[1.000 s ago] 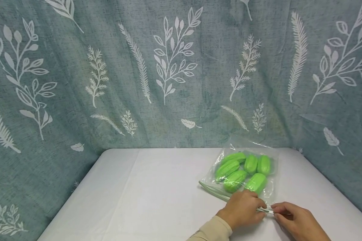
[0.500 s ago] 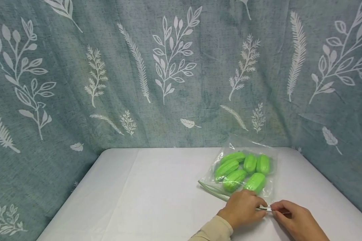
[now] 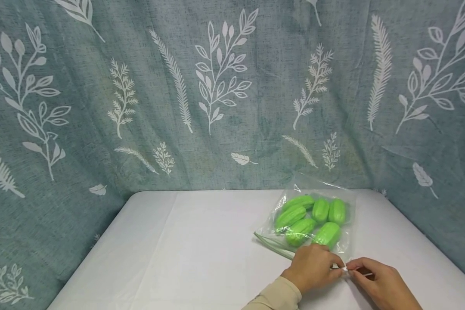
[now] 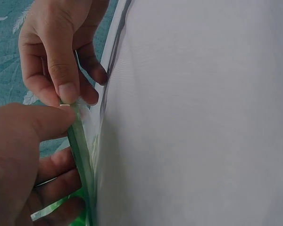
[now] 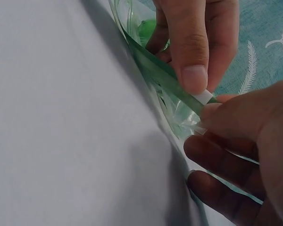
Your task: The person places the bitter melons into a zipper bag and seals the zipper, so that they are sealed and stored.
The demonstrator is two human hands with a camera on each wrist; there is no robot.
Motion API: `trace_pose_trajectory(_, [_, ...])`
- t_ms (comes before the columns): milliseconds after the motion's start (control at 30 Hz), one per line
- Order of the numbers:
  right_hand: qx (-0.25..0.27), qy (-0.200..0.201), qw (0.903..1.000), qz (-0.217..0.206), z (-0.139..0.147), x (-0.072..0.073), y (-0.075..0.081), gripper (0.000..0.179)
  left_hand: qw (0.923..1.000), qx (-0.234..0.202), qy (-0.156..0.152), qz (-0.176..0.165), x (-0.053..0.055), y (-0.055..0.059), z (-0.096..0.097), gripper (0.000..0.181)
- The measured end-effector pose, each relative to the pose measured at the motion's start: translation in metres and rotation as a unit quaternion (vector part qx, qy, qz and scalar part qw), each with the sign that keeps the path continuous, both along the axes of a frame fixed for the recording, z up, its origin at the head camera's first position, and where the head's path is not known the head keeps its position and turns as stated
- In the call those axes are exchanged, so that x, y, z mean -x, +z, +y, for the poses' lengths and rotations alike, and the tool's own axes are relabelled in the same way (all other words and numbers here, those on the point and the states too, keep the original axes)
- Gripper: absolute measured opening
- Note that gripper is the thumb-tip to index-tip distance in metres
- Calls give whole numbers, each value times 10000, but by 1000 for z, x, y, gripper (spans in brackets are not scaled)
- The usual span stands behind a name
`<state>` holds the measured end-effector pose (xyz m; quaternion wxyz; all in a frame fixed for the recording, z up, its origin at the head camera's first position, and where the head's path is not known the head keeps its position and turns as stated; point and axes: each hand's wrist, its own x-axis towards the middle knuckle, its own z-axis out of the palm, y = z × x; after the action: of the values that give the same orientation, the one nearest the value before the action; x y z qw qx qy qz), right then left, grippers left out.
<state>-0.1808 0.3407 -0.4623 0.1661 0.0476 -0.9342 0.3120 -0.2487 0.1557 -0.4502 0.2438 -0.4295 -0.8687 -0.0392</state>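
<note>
A clear plastic zip bag (image 3: 349, 243) lies flat, with several bright green, ridged, cucumber-like pieces (image 3: 290, 216) inside. Along its near edge runs a green zip strip (image 3: 273, 246). My left hand (image 3: 314, 268) pinches this strip near its right end, thumb on top in the left wrist view. Just to the right, my right hand (image 3: 383, 277) pinches the end of the strip between thumb and fingers. Between the two sets of fingertips a small white piece, looking like a slider (image 5: 204, 97), shows on the strip. Both hands' fingertips nearly meet and partly cover it.
The bag rests on the right part of a white-covered table (image 3: 201, 249). A blue-green curtain (image 3: 232, 163) with white leaf prints hangs behind and at both sides. The table's right edge slopes away beyond my right hand.
The gap between my two hands has narrowed, the right fingertips shifting slightly left toward the left ones. The bag and the green pieces stay where they were.
</note>
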Motion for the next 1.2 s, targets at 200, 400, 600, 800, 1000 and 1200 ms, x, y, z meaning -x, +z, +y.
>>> trace_pose_trajectory(200, [101,-111,9983,-565,1,0,3,7,9999,29,99,37,0,-1,1,14])
trace_pose_trajectory(400, [168,-93,9977,-650,2,0,6,7,9998,-85,153,39,0,0,0,13])
trace_pose_trajectory(600, [91,-99,9970,-767,4,1,9,10,9997,-92,175,132,1,2,-5,12])
trace_pose_trajectory(800, [97,-180,9943,-1047,6,1,11,8,9992,-136,133,342,3,1,-10,12])
trace_pose_trajectory(1000, [106,-186,9941,-1065,7,0,12,7,9986,-220,85,481,5,3,-16,11])
trace_pose_trajectory(1200, [273,-219,9919,-1218,3,4,9,6,9979,-156,142,613,6,2,-20,10])
